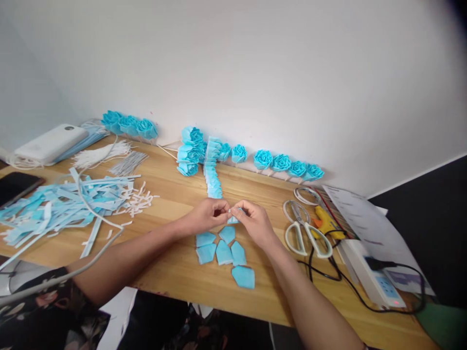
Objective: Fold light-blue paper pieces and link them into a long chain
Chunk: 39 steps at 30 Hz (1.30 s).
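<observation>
Over the middle of the table, my left hand (pixel 207 215) and my right hand (pixel 253 221) meet with fingers pinched around a small blue-and-white petal piece (pixel 233 218). Most of that piece is covered by the fingertips. Just below lie several flat light-blue petal pieces (pixel 224 252), cut to a point at one end; some touch or overlap. Beyond my hands runs a long overlapping row of pale-blue petals (pixel 212 167). Finished-looking blue flowers (pixel 190 151) are bunched to the left of this row.
More blue flowers (pixel 281 162) line the wall. Blue strips (pixel 69 204), white scraps (pixel 140 200) and a phone (pixel 18 188) lie left, with a white cable crossing above my left forearm. Scissors (pixel 301 226), a yellow glue gun (pixel 326 221) and a corded power strip (pixel 372 277) are right.
</observation>
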Motion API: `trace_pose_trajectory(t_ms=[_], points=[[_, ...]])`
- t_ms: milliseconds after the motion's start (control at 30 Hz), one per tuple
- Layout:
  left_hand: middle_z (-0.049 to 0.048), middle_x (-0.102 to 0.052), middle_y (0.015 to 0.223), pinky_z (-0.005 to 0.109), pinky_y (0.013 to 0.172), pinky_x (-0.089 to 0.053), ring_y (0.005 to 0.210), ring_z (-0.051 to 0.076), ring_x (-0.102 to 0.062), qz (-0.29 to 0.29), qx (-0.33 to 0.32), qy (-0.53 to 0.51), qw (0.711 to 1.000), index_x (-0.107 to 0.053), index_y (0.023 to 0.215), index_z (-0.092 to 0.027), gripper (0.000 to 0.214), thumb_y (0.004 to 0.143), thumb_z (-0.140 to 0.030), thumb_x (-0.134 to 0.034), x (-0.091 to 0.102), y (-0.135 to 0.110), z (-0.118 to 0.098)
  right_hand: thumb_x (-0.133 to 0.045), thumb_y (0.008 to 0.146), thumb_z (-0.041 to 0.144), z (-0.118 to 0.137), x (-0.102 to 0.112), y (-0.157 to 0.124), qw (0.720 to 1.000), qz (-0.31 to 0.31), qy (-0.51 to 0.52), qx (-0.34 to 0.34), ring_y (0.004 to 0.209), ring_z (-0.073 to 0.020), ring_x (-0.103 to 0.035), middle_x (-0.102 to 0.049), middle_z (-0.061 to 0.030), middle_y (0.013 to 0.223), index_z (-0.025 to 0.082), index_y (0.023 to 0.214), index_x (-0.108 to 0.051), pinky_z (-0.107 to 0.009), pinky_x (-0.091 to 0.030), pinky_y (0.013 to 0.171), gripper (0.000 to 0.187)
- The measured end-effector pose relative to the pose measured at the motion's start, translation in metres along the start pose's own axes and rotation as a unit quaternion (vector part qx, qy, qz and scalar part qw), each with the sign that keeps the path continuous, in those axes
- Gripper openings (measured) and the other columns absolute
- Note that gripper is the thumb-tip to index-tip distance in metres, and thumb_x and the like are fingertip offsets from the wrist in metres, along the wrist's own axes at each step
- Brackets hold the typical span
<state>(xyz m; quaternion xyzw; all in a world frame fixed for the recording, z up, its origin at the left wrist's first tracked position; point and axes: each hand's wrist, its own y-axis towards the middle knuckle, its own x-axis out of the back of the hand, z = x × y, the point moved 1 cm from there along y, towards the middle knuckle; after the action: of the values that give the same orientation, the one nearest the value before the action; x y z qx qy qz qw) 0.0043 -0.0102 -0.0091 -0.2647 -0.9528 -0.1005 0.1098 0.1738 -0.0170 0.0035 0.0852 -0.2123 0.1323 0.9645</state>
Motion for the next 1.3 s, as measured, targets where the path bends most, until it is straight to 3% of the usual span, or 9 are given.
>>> trace_pose_trajectory(t_ms=[233,367,500,700,800,967,1300], points=[[-0.0056,-0.041,0.059,0.02,0.051,-0.028,0.054,0.007,-0.036,-0.027,0.013,-0.011,1.0,-0.05,0.07,-0.015,0.024,0.082,-0.036,-0.054,0.003,0.003,0.006,-0.048,0.088,0.048,-0.009,0.002,0.003,0.998,-0.036,0.052,0.0,0.06,-0.013,-0.045,-0.051,0.0011,0.062,0.018,0.064,-0.055,-0.024,-0.035,0.057,0.04],[-0.0055,-0.041,0.059,0.02,0.05,-0.026,0.053,0.007,-0.034,-0.06,0.025,-0.026,0.998,-0.052,0.072,-0.014,0.027,0.082,-0.04,-0.053,0.007,0.003,0.004,-0.05,0.087,0.049,-0.01,0.004,0.004,0.996,-0.038,0.08,0.004,0.066,-0.0144,-0.05,-0.055,-0.0001,0.067,0.018,0.071,-0.059,-0.024,-0.04,0.062,0.036],[-0.0043,-0.042,0.059,0.021,0.052,-0.028,0.054,0.008,-0.035,-0.043,0.03,-0.026,0.998,-0.05,0.068,-0.014,0.036,0.085,-0.045,-0.048,0.008,0.002,0.002,-0.059,0.083,0.046,-0.009,0.003,0.003,0.997,-0.042,0.068,-0.008,0.063,-0.0129,-0.049,-0.056,0.0014,0.066,0.018,0.073,-0.062,-0.023,-0.039,0.059,0.03],[-0.0058,-0.035,0.058,0.021,0.05,-0.024,0.054,0.007,-0.031,-0.043,0.043,-0.044,0.997,-0.046,0.065,-0.015,0.033,0.077,-0.042,-0.058,0.003,0.003,0.008,-0.052,0.088,0.046,-0.006,0.003,0.002,0.996,-0.058,0.07,0.011,0.063,-0.0133,-0.05,-0.056,0.0008,0.064,0.018,0.065,-0.059,-0.024,-0.039,0.061,0.036],[-0.0051,-0.036,0.06,0.021,0.051,-0.025,0.056,0.007,-0.032,-0.055,0.039,-0.057,0.996,-0.048,0.067,-0.015,0.031,0.077,-0.042,-0.058,0.003,0.004,0.008,-0.046,0.091,0.047,-0.007,0.002,0.002,0.995,-0.042,0.093,0.017,0.068,-0.0148,-0.054,-0.059,-0.0008,0.067,0.018,0.067,-0.059,-0.025,-0.042,0.066,0.04],[-0.0053,-0.037,0.059,0.021,0.052,-0.026,0.056,0.007,-0.032,-0.058,0.027,-0.058,0.996,-0.047,0.065,-0.015,0.033,0.076,-0.043,-0.06,0.004,0.004,0.008,-0.065,0.079,0.043,-0.011,-0.002,0.002,0.997,-0.009,0.07,-0.022,0.062,-0.0125,-0.051,-0.058,0.002,0.067,0.018,0.077,-0.061,-0.023,-0.038,0.057,0.026],[-0.0016,-0.052,0.065,0.021,0.053,-0.028,0.056,0.008,-0.038,-0.028,0.031,-0.111,0.993,-0.054,0.074,-0.013,0.03,0.077,-0.043,-0.059,0.008,0.004,-0.002,-0.055,0.086,0.044,-0.01,0.001,0.004,0.996,-0.001,0.085,-0.014,0.069,-0.0159,-0.06,-0.067,-0.0023,0.07,0.017,0.072,-0.063,-0.027,-0.046,0.068,0.031]])
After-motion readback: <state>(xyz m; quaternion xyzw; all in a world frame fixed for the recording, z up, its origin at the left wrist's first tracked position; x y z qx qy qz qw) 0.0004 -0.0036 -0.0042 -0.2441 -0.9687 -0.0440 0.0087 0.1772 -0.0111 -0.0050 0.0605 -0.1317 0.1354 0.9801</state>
